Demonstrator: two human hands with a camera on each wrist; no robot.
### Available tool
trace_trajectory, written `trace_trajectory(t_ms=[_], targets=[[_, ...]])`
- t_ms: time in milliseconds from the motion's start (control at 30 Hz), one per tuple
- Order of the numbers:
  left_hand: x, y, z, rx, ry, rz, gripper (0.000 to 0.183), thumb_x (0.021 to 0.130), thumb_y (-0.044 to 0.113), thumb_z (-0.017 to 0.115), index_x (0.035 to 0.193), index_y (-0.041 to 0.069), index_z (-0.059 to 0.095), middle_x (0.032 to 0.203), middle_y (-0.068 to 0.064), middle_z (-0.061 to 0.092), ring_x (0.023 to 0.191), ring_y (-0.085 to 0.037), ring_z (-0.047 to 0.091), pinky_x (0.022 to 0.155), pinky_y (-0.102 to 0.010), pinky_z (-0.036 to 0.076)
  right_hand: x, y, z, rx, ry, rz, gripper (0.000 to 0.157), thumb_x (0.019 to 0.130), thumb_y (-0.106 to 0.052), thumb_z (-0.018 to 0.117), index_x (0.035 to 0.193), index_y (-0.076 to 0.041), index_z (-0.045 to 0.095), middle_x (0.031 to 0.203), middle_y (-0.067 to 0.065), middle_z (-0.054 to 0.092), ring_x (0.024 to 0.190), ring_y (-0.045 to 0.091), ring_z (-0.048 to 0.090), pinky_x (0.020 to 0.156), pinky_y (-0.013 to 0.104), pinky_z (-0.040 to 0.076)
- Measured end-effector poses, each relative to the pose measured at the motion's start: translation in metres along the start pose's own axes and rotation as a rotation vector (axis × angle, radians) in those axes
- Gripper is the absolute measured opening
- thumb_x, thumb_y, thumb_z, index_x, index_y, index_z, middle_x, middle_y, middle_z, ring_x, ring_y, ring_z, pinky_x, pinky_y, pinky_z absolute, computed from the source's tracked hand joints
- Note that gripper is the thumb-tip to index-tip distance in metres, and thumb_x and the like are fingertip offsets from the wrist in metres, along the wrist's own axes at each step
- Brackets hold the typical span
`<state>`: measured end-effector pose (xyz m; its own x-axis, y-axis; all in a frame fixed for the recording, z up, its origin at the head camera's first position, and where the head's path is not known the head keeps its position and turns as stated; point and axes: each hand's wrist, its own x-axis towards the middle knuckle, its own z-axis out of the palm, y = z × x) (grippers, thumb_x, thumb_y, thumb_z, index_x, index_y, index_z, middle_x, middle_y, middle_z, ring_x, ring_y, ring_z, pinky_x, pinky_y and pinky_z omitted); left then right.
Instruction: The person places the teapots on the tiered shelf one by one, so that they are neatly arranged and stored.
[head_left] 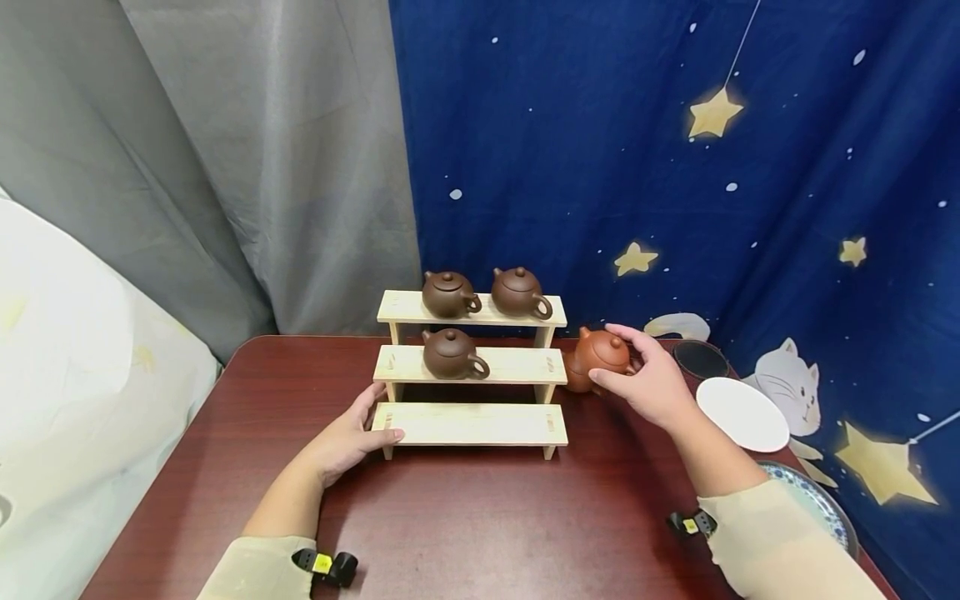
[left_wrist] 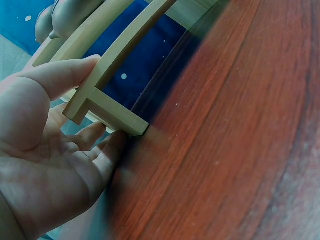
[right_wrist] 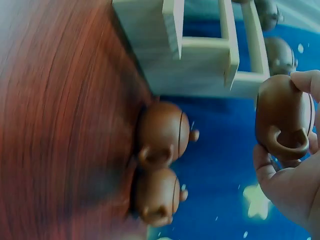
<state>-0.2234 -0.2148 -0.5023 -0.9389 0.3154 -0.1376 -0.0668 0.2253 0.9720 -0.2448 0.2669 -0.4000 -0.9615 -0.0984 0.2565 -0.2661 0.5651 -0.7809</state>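
Observation:
A three-tier wooden display rack [head_left: 470, 423] stands on the table. My left hand [head_left: 347, 439] grips the left end of its lowest tier, thumb on the board and fingers around the side by the leg [left_wrist: 117, 112]. To the right of the rack, my right hand [head_left: 651, 379] holds a reddish-brown teapot [head_left: 602, 350] above the table, thumb and fingers on either side of its body. Below it sit two more reddish-brown teapots [right_wrist: 162, 131], mostly hidden in the head view. Dark brown teapots stand on the rack: two on top [head_left: 447, 296] and one on the middle tier [head_left: 450, 356].
At the table's right side lie a dark round piece [head_left: 701, 359], a white oval dish [head_left: 742, 414] and a blue-patterned plate [head_left: 817, 500] partly under the right sleeve. Grey and blue star-printed curtains [head_left: 555, 150] hang behind the table.

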Motion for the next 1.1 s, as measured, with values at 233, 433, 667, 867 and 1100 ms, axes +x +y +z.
trace_trajectory(t_ms=[233,433,667,867,1100], targets=[[-0.001,0.001,0.0,0.002,-0.001,-0.002,0.112,0.095,0.019,0.082,0.173,0.011,0.002,0.181,-0.016,0.007,0.166,-0.031,0.011,0.099,-0.001,0.031,0.004,-0.022,0.024,0.066,-0.073,-0.04,0.078,0.088,-0.022,0.09,0.157,-0.015,0.053,0.149,0.014,0.062,0.128,0.031,0.068,0.095,0.008,0.049],[0.0,0.0,0.0,-0.003,-0.001,0.006,0.111,0.095,0.018,0.082,0.173,0.012,0.003,0.181,-0.016,0.008,0.166,-0.032,0.012,0.099,-0.001,0.031,0.012,-0.03,0.048,0.161,-0.118,-0.051,0.079,0.086,-0.018,0.091,0.156,-0.012,0.053,0.146,0.014,0.064,0.127,0.031,0.068,0.095,0.013,0.053],[0.0,0.0,0.0,-0.034,-0.01,0.018,0.11,0.095,0.015,0.081,0.173,0.012,0.003,0.18,-0.017,0.01,0.161,-0.033,0.022,0.1,-0.005,0.037,0.018,-0.04,0.066,0.182,-0.154,-0.061,0.079,0.087,-0.019,0.091,0.156,-0.018,0.053,0.148,0.012,0.062,0.127,0.031,0.069,0.098,0.025,0.056],[0.001,-0.001,0.001,-0.052,-0.018,0.025,0.11,0.095,0.013,0.081,0.173,0.013,0.003,0.18,-0.018,0.012,0.157,-0.034,0.031,0.101,-0.009,0.041,0.023,-0.044,0.077,0.184,-0.174,-0.061,0.078,0.086,-0.022,0.091,0.155,-0.018,0.055,0.149,0.011,0.063,0.125,0.032,0.071,0.103,0.043,0.057],[0.0,0.0,0.001,-0.053,-0.017,0.022,0.11,0.095,0.014,0.081,0.173,0.013,0.003,0.18,-0.018,0.011,0.157,-0.034,0.031,0.1,-0.009,0.041,0.029,-0.044,0.086,0.184,-0.171,-0.042,0.077,0.085,-0.024,0.092,0.154,-0.021,0.057,0.152,0.008,0.062,0.126,0.031,0.07,0.106,0.047,0.056]])
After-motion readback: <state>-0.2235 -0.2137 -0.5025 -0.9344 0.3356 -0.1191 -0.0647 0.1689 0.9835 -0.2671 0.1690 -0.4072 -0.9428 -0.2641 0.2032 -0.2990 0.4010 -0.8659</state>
